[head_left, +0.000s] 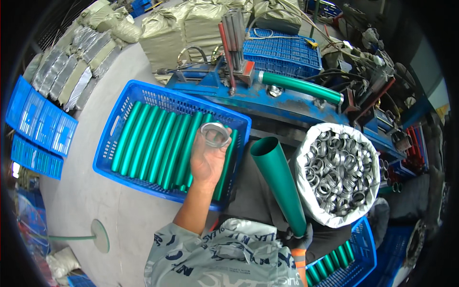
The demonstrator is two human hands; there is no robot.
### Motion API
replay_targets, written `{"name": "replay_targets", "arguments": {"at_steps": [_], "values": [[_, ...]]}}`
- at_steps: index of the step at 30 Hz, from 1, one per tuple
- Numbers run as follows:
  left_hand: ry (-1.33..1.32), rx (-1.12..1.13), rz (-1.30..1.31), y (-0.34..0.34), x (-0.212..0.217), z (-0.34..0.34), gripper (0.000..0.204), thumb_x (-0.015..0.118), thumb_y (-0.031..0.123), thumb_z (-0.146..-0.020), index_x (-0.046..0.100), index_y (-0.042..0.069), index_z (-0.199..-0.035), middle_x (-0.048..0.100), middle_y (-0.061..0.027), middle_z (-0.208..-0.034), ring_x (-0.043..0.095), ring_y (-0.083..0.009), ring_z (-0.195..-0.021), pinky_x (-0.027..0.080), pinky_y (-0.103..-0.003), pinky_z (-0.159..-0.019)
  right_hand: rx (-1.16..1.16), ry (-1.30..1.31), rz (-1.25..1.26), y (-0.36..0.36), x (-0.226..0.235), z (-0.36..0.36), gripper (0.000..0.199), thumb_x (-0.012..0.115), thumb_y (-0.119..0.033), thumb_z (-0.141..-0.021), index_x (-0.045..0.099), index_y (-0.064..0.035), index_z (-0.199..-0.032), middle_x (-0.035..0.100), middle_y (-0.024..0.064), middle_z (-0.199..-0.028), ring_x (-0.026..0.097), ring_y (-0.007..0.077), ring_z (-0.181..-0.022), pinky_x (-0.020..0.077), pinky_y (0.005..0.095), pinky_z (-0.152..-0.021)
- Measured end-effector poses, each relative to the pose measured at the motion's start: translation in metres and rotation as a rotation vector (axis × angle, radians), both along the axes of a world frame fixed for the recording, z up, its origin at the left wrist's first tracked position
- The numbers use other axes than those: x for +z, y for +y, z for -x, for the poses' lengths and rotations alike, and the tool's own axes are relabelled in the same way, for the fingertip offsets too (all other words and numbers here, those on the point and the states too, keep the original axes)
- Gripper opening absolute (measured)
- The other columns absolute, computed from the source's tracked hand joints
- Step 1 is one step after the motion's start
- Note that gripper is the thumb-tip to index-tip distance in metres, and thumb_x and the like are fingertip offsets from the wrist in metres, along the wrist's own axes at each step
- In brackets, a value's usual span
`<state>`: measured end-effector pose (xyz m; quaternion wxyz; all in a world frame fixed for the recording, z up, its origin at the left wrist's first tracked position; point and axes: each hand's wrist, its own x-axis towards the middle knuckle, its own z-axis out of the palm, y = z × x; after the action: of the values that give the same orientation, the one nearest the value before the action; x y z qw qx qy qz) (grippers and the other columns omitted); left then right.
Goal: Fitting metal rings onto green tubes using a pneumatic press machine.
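Note:
My left hand (206,162), bare, is raised over the right part of a blue crate and closed on a silver metal ring (216,143). My right hand (304,236), in a dark glove, is wrapped round the lower end of a green metal tube (281,186). This tube leans up and to the left, with its open end toward the machine. Several green tubes (152,143) lie side by side in the blue crate (143,181). To the right of the held tube stands a white sack (306,201) full of loose metal rings (342,172).
A blue machine bench (306,107) runs across the far side, with another green tube (301,87) lying along it. A second blue crate (367,248) with green tubes is at the lower right. Stacked blue crates (282,52) and large wrapped bales (165,36) stand behind.

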<state>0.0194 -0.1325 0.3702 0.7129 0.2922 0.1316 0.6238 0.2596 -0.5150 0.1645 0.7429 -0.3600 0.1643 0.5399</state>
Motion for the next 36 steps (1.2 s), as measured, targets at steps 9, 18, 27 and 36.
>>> {"name": "replay_targets", "arguments": {"at_steps": [9, 18, 27, 36], "values": [[-0.076, -0.147, 0.107, -0.010, -0.011, -0.037, 0.033, 0.084, 0.034, -0.105, 0.079, 0.007, -0.122, 0.069, -0.0217, -0.146, 0.070, -0.0385, -0.138, 0.067, -0.049, -0.110, 0.011, -0.341, -0.092, 0.012, 0.015, 0.010, 0.057, 0.063, -0.047, -0.118, 0.063, -0.0079, -0.160, 0.081, 0.0122, -0.111, 0.074, 0.0240, -0.079, 0.0621, 0.0407, -0.070], [0.099, -0.204, 0.003, -0.010, -0.004, -0.050, 0.043, 0.073, 0.043, -0.109, 0.081, 0.004, -0.123, 0.073, -0.0191, -0.130, 0.072, -0.0321, -0.118, 0.064, -0.046, -0.100, -0.147, -0.376, 0.028, -0.014, 0.024, 0.023, 0.057, 0.072, -0.047, -0.114, 0.062, -0.0079, -0.154, 0.080, 0.0145, -0.124, 0.078, 0.0246, -0.090, 0.0619, 0.0362, -0.068], [0.049, -0.102, -0.124, -0.016, -0.009, -0.065, 0.044, 0.074, 0.041, -0.112, 0.080, 0.002, -0.131, 0.071, -0.0160, -0.132, 0.072, -0.0300, -0.122, 0.062, -0.046, -0.106, 0.083, -0.264, -0.113, -0.042, -0.044, 0.034, 0.049, 0.059, -0.046, -0.121, 0.067, -0.0007, -0.139, 0.079, 0.0169, -0.110, 0.073, 0.0257, -0.073, 0.0598, 0.0389, -0.066], [0.011, -0.520, -0.265, -0.003, -0.015, -0.059, 0.059, 0.077, 0.045, -0.107, 0.077, 0.002, -0.146, 0.074, -0.0163, -0.127, 0.078, -0.0299, -0.111, 0.062, -0.054, -0.111, 0.061, -0.113, 0.088, -0.036, 0.001, 0.041, 0.056, 0.062, -0.049, -0.115, 0.072, 0.0009, -0.138, 0.078, 0.0124, -0.100, 0.069, 0.0253, -0.070, 0.0542, 0.0362, -0.059]]}}
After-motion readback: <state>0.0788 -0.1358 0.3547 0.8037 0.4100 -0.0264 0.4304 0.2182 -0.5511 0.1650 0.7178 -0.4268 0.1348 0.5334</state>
